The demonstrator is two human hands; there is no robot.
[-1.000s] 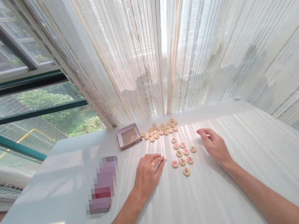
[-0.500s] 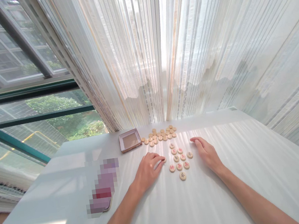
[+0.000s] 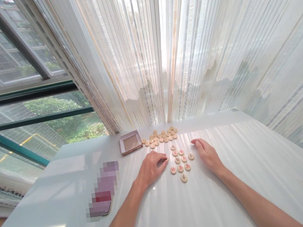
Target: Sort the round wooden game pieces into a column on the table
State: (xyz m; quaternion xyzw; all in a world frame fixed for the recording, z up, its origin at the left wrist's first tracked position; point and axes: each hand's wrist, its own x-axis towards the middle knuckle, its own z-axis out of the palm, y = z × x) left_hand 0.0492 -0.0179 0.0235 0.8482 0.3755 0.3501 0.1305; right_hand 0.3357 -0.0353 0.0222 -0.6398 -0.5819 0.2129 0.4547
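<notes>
The left hand [image 3: 151, 167] has thumb and forefinger closed on a round game piece [image 3: 167, 159], held low over the table [image 3: 165, 216]; the fingers cover most of it, so its character and facing cannot be told. Just right of those fingertips, inscribed discs [image 3: 180, 168] lie flat, characters up: two red ones read 兵, another looks like 帥, and the black one nearest the viewer reads 卒; some others are too small to read. Round, they have no longer axis. The right hand [image 3: 207, 154] lies beyond their right edge, forefinger extended, whether gripping anything I cannot tell. Ahead of the left fingers are plain-topped discs [image 3: 166, 139], beside a shallow box [image 3: 133, 151].
</notes>
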